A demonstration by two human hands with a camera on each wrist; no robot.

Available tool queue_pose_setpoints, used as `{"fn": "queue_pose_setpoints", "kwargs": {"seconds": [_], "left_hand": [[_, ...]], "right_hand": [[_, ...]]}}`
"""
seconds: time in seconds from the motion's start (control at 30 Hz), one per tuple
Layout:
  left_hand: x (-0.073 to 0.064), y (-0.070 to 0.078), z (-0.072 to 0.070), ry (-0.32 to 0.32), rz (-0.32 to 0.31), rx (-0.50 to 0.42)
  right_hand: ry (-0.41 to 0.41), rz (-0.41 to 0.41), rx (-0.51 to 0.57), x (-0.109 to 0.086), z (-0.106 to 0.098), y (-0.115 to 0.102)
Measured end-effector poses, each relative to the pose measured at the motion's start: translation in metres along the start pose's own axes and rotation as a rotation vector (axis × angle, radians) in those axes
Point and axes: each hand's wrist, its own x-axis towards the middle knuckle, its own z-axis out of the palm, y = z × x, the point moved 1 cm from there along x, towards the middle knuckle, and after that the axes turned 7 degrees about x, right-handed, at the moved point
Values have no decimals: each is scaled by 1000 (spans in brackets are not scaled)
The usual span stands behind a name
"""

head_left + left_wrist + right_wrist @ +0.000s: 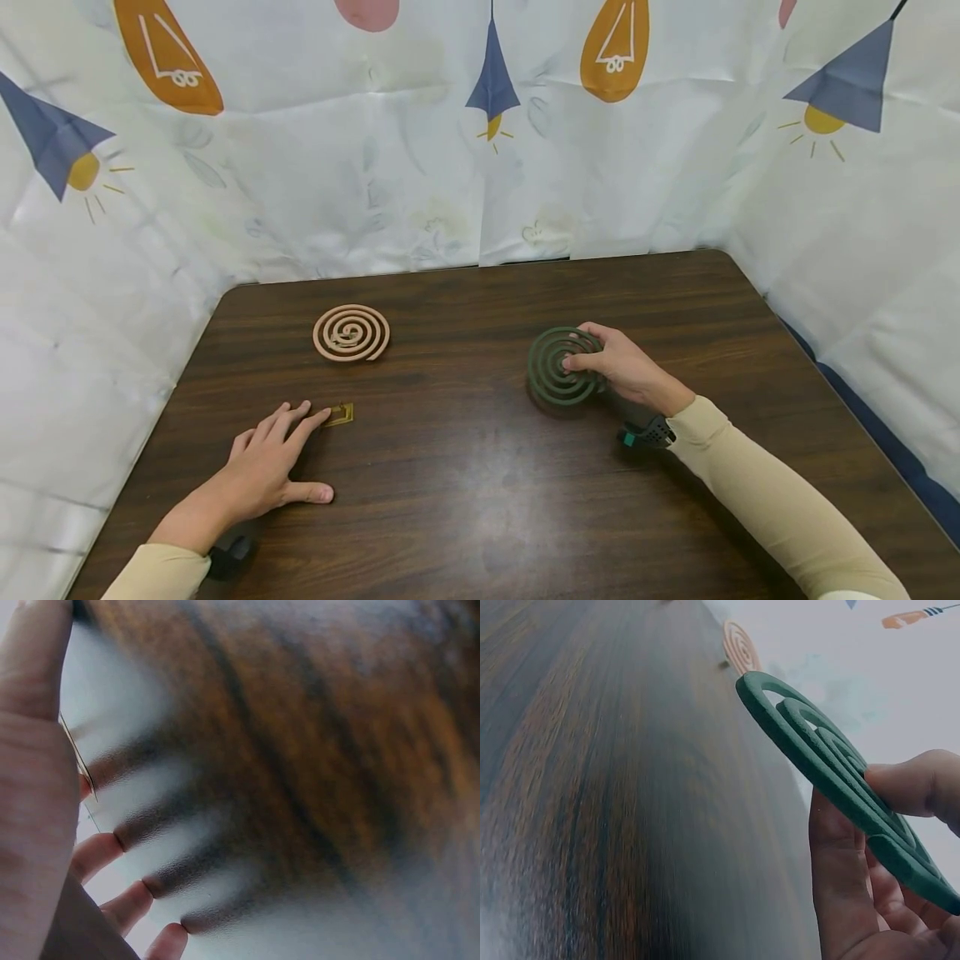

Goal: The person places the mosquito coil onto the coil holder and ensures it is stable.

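Thumb and fingers of my right hand (pixel 626 367) pinch a green mosquito coil (pixel 545 379), lifted off the table. In the right wrist view the green coil (pixel 795 742) is tilted, with the thumb on its upper face and the other fingers beneath. My left hand (pixel 258 467) is spread low over the table at the left, fingertips down and thumb held apart. Its index fingertip touches a small flat brass-coloured metal piece (pixel 342 414). Only a thin edge of that metal piece (pixel 81 763) shows in the left wrist view. Behind it lies a tan mosquito coil (pixel 352 357).
The dark wood-grain table (pixel 465 483) has rounded far corners. A white curtain (pixel 420 183) printed with lamps and bulbs hangs along its back and sides. Both wrists wear dark bands, the right band (pixel 648 432) showing near the sleeve.
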Motion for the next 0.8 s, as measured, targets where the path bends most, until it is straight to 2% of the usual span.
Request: {"fn": "queue_pose_setpoints", "kwargs": {"seconds": [0.27,0.8], "left_hand": [[0,1,0,11,8,7],[-1,3,-3,-5,-2,13]], "right_hand": [[-17,-7,40,4,8,-3],[-45,-26,86,9,17,-3]]}}
